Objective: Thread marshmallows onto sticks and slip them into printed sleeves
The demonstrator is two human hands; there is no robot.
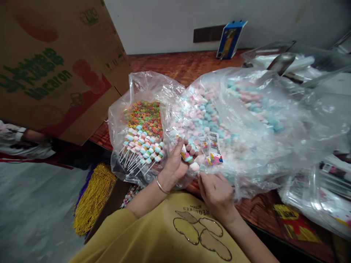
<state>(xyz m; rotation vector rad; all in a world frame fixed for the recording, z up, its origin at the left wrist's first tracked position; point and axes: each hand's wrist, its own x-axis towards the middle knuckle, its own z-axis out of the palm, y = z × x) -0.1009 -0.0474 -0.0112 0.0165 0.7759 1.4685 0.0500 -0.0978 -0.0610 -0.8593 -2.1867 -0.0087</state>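
My left hand [175, 162], palm turned up with a bangle at the wrist, has its fingers curled round a small printed plastic packet [187, 157]. A pink and white marshmallow [194, 167] sits just beyond its fingertips. Close by on the right, my right hand [216, 190] is closed in a pinch; what lies between its fingers is too small to make out. More printed packets [215, 148] lie beyond my hands on a large clear bag of pastel marshmallows [208, 109]. Left of my hands, marshmallow sticks [142, 146] rest beside colourful cereal rings [146, 117] in another clear bag.
A large cardboard box [60, 73] stands at the left. At the back are a blue device [231, 40] and a clear bin [315, 58] with a metal scoop [282, 63]. Plastic packaging [315, 197] lies at right. A person's arm [34, 136] shows below the box.
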